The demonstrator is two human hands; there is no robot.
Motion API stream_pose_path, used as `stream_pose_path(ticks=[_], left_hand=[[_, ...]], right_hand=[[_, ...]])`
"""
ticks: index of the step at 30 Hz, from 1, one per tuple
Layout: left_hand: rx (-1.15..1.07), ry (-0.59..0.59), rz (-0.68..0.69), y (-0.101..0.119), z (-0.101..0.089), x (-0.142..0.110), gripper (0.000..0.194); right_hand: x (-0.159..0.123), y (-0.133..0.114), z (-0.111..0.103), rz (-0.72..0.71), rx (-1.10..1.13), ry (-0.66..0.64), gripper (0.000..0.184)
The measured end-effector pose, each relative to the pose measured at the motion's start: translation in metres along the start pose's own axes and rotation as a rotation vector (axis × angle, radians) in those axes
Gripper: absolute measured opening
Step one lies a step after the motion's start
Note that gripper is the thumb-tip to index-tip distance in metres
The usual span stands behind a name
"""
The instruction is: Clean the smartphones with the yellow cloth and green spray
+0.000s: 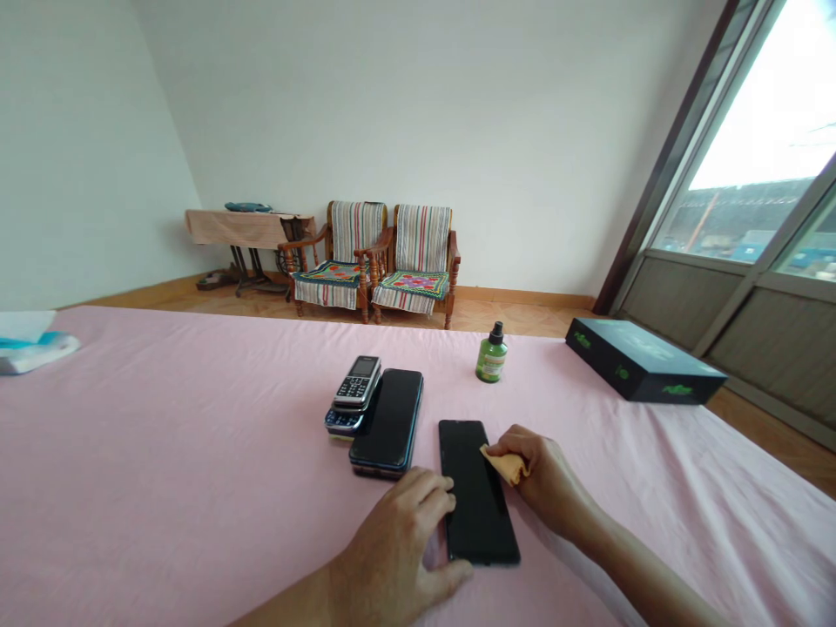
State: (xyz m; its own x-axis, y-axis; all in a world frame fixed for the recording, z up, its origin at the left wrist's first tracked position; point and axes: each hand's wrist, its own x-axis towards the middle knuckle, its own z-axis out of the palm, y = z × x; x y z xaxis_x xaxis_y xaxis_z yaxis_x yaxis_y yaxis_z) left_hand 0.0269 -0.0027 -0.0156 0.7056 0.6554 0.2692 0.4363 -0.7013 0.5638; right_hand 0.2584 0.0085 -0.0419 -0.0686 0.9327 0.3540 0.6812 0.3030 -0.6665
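- A left hand spreads its thumb away from its bent fingers, fingertips on the left side of a black phone and thumb at its lower edge; a right hand pinches a folded yellow cloth against the phone's right side. Both forearms are cut off by the frame's lower edge.
- A pale wall spans the background, beside a window overexposed by daylight and cropped at right.
- A pink sheet stretches across the foreground, hiding whatever supports it.
- Behind it stand a draped side table, topped by a blue bundle hard to make out, and two wooden chairs with striped covers, feet partly hidden.
- A black box sits at right on the sheet, its green lettering too blurred to read.
- A white-and-blue packet is cut off at the left edge.
- Left of the black phone, near the left hand, lies a stack of touchscreen phones; the lower ones show only their edges, their number unclear.
- A green bottle with a black top stands upright beyond the right hand.
- Smallest handsets in view: a silver keypad phone lies over a blue keypad phone, largely covering it.
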Motion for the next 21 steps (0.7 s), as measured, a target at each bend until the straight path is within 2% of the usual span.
stream_pose_path(ticks=[4,6,9,10,12,15,18,21], left_hand=[[-0.01,0.007,-0.013,0.001,0.001,0.0,0.042],[-0.014,0.005,-0.038,0.003,0.0,-0.001,0.043],[-0.028,-0.007,-0.061,0.005,-0.002,-0.001,0.043],[-0.032,-0.007,-0.064,0.006,-0.002,-0.001,0.043],[-0.034,-0.004,-0.073,0.006,-0.003,-0.001,0.043],[-0.026,0.003,-0.082,0.006,-0.003,0.0,0.042],[-0.018,0.0,-0.07,0.004,-0.003,-0.001,0.04],[-0.019,0.002,-0.055,0.003,-0.002,-0.002,0.041]], right_hand=[[-0.022,-0.017,-0.008,0.018,-0.001,-0.05,0.02],[-0.028,-0.026,-0.017,0.014,0.034,-0.126,0.018],[-0.026,-0.037,-0.029,-0.011,0.123,-0.291,0.022],[-0.021,-0.039,-0.03,-0.009,0.131,-0.295,0.025],[-0.006,-0.037,-0.026,-0.016,0.091,-0.2,0.032],[0.023,-0.025,-0.01,-0.074,-0.016,-0.022,0.039],[0.047,-0.012,0.009,-0.087,-0.046,0.007,0.038],[0.055,-0.005,0.019,-0.111,-0.052,-0.005,0.04]])
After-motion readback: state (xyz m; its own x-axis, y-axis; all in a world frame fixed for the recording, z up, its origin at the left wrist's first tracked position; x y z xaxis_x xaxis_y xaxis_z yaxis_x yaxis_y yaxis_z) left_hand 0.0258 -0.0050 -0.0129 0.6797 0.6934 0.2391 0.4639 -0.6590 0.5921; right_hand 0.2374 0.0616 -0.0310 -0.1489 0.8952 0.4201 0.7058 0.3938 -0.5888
